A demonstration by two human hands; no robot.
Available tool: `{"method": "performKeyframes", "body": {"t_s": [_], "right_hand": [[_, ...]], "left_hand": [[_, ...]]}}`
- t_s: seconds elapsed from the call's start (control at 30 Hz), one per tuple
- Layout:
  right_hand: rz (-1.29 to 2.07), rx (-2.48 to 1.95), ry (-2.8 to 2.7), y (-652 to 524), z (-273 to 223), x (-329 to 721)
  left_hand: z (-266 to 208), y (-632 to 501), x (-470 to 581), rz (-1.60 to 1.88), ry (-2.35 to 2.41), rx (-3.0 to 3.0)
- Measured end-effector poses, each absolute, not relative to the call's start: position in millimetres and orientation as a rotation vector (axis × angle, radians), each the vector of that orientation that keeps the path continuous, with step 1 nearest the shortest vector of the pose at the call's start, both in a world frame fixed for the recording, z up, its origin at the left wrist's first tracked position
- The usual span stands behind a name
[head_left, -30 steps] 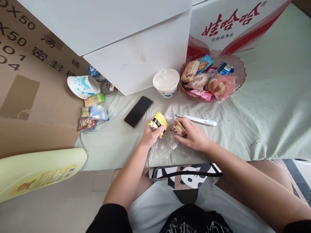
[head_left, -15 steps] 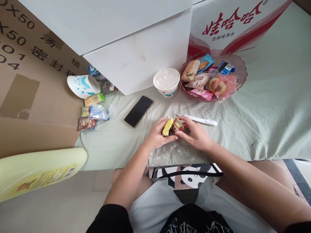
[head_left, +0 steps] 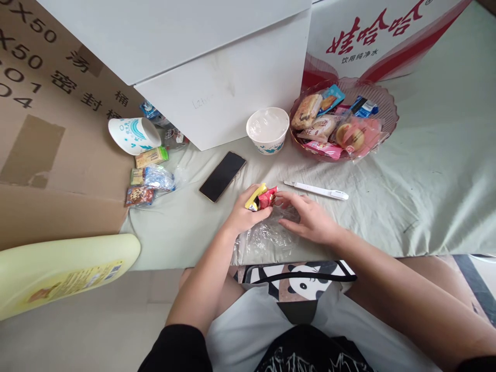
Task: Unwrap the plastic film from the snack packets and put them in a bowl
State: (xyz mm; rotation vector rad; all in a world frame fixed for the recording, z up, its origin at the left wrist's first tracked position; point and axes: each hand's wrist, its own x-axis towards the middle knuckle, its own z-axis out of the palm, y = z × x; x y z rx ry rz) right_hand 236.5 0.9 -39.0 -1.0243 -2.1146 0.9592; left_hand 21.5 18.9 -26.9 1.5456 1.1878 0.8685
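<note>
My left hand (head_left: 245, 213) is closed around two small wrapped snacks, a yellow snack packet (head_left: 256, 197) and a red snack packet (head_left: 268, 197) side by side. Close by on the right, my right hand (head_left: 304, 216) has its fingers apart, the fingertips near the red packet; whether they touch it I cannot tell. Beneath both hands a crumpled clear plastic bag (head_left: 267, 240) lies on the cloth. Beyond the right hand rests a white utility knife (head_left: 315, 189), its blade end pointing left.
A black phone (head_left: 222, 176) lies left of a paper bowl (head_left: 268, 132) lined with plastic. Right of that stands a pink fluted bowl (head_left: 387, 111) of packaged snacks. Another paper bowl (head_left: 134, 135) lies tipped by several snack packets (head_left: 151, 157) and a cardboard box (head_left: 77, 155).
The snacks have shifted left with my left hand, and the red side of one now shows. My right hand's fingers have come away from it and spread.
</note>
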Motion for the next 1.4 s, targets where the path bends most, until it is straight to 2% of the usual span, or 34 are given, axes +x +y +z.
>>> {"method": "performKeyframes", "body": {"t_s": [0.27, 0.6, 0.77, 0.93, 1.17, 1.4], "right_hand": [[0.764, -1.209, -1.931, 8, -32, 247], [0.42, -1.429, -1.654, 16, -14, 269], [0.139, -1.227, -1.696, 2, -9, 263], [0.31, -0.861, -2.099, -11, -18, 245], [0.426, -1.189, -2.308, 0, -40, 240], [0.436, -1.216, -2.333, -4, -42, 237]], "left_hand": [[-38, 21, 4, 1.078, 1.164, 0.947], [-33, 22, 7, 1.057, 1.111, 0.961], [-36, 21, 9, 1.061, 1.131, 0.875], [-32, 18, 13, 1.027, 1.155, 0.86], [-33, 19, 15, 0.937, 1.186, 1.054], [-35, 20, 21, 0.981, 1.203, 0.892]]}}
